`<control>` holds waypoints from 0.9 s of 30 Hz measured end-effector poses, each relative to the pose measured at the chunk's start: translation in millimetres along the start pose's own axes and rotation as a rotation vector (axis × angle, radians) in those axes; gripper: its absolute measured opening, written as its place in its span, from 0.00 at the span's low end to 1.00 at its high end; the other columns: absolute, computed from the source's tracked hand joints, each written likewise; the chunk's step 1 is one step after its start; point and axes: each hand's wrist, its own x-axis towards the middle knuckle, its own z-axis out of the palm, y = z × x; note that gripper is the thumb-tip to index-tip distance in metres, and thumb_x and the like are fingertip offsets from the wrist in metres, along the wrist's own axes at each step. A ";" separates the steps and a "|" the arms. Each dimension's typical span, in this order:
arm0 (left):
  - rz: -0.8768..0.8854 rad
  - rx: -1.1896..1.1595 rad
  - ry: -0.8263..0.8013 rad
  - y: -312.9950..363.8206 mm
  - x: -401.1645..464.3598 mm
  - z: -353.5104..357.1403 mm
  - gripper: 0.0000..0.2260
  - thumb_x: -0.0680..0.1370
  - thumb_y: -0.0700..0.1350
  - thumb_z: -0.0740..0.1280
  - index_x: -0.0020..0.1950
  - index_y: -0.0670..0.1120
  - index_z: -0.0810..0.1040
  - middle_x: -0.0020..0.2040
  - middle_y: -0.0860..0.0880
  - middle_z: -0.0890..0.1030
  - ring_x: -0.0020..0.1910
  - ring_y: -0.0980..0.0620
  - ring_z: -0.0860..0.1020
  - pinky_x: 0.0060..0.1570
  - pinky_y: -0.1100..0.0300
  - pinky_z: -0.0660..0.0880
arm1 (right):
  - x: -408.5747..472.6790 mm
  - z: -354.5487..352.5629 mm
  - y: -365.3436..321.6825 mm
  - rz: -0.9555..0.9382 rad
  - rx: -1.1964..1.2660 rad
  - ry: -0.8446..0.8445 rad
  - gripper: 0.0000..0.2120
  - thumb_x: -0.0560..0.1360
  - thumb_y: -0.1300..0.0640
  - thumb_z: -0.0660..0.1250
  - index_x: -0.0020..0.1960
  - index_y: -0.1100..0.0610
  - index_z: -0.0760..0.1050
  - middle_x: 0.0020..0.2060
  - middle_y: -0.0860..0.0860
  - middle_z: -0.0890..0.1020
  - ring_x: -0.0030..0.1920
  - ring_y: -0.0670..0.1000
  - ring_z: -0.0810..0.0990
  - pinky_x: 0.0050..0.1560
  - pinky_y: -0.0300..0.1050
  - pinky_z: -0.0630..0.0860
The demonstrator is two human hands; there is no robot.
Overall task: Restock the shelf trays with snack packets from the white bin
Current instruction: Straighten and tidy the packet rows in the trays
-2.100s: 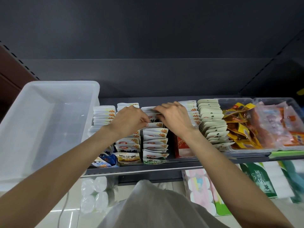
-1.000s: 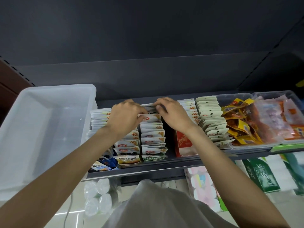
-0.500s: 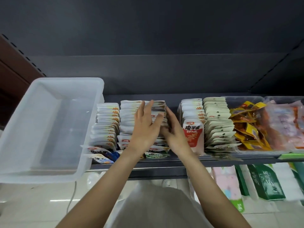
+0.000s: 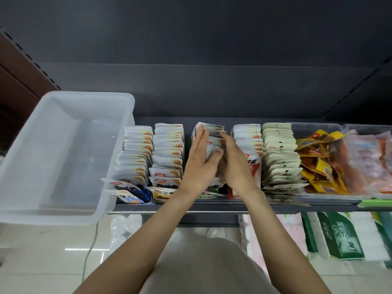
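The white bin [image 4: 89, 94] stands at the left end of the shelf and looks empty. Five rows of upright white snack packets fill the shelf trays beside it. My left hand [image 4: 199, 160] lies with straight fingers against the left side of the middle packet row [image 4: 213, 128]. My right hand [image 4: 235, 166] presses that row from the right, its fingers reaching toward the back. The row is squeezed between both hands, and most of it is hidden under them. Neighbouring rows stand to the left [image 4: 168, 153] and right [image 4: 247, 135].
Clear trays at the right hold yellow and orange packets [image 4: 318, 160] and pink ones [image 4: 367, 158]. The dark shelf edge [image 4: 212, 207] runs along the front. Below it stand green tissue packs [image 4: 339, 236] and a pink pack [image 4: 294, 230]. A bag of bottles [image 4: 125, 228] sits on the floor.
Both hands came from the back of the middle row, where the fingers were curled, to flank it with flat fingers. A dark gap now shows on that row's left.
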 end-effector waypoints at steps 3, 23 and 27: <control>0.014 -0.008 0.050 -2.1 1.2 8.1 0.27 0.80 0.45 0.61 0.77 0.49 0.54 0.76 0.60 0.49 0.74 0.64 0.48 0.75 0.57 0.48 | -2.1 -0.5 -1.7 0.014 0.019 -0.013 0.27 0.78 0.61 0.61 0.75 0.55 0.57 0.71 0.54 0.68 0.66 0.53 0.71 0.62 0.41 0.67; -0.034 -0.235 0.093 -16.0 -6.9 11.9 0.33 0.75 0.59 0.60 0.75 0.62 0.47 0.75 0.67 0.46 0.74 0.64 0.48 0.74 0.49 0.54 | -26.6 8.6 -6.3 0.340 0.877 -0.059 0.20 0.81 0.46 0.51 0.73 0.44 0.61 0.64 0.37 0.70 0.59 0.29 0.68 0.55 0.28 0.66; -0.053 -0.425 0.026 -13.2 -10.9 15.2 0.30 0.77 0.54 0.62 0.75 0.62 0.51 0.74 0.68 0.50 0.70 0.71 0.55 0.70 0.62 0.58 | -29.7 3.5 -6.0 0.348 1.000 0.021 0.15 0.82 0.50 0.54 0.66 0.44 0.69 0.67 0.45 0.73 0.67 0.42 0.70 0.68 0.44 0.66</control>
